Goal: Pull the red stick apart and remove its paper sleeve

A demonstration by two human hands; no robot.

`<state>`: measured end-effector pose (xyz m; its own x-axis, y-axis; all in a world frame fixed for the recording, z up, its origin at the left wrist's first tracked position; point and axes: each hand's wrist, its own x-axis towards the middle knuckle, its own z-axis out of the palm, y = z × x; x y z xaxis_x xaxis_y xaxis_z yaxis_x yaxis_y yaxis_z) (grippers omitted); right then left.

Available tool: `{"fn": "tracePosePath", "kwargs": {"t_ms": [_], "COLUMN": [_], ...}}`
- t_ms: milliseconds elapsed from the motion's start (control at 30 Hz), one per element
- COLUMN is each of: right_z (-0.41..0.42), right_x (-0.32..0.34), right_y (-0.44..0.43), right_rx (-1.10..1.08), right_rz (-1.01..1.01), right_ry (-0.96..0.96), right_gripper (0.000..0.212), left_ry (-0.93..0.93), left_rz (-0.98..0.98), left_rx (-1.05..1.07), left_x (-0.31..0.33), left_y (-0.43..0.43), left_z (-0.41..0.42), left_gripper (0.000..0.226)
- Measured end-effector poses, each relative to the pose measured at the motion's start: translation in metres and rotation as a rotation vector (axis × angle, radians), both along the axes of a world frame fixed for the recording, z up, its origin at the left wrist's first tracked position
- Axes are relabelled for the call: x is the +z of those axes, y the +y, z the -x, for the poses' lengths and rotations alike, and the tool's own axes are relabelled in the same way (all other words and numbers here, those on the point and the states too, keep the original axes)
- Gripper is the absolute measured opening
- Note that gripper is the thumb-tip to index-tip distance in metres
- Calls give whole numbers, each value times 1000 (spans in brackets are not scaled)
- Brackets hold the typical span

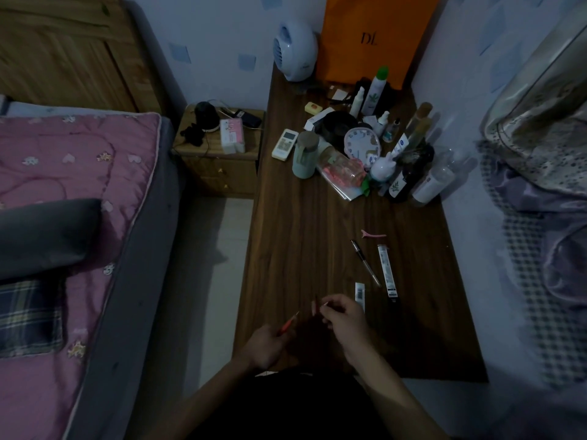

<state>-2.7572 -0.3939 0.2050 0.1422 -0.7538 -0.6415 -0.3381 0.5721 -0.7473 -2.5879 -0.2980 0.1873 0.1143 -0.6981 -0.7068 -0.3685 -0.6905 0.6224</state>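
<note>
Fingers of left hand grip perhaps orange pen.

just one head-worn cam, wide-angle, looking forward and down over the surface; hands close below, bed off left

A dark wooden table has bare surface across its near and left parts, open from the front edge up to the middle. Along its right side lie a black pen, a long packaged strip, a small white wrapper and a pink hair clip, each just apart from the next, narrowing the way there. The far end is crowded with bottles, a clock, a remote, a small fan and an orange bag, packed close together.
</note>
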Motion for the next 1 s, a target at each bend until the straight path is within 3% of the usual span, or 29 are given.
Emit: {"fn": "tracePosePath", "kwargs": {"t_ms": [167, 533, 1000], "right_z": [7, -6, -2], "right_x": [-21, -58, -71], "right_y": [-13, -28, -27], "right_rx": [194, 447, 596], "right_rz": [158, 271, 296], "right_ry": [298, 596, 638], "right_gripper": [20, 7, 15], "left_ry": [55, 68, 18], "left_rz": [-62, -158, -133], "left_rx": [123, 174, 124], "left_x": [-3, -18, -24], "left_y": [-5, -21, -20], "left_z": [-2, 2, 0], "left_gripper": [39, 51, 53]}}
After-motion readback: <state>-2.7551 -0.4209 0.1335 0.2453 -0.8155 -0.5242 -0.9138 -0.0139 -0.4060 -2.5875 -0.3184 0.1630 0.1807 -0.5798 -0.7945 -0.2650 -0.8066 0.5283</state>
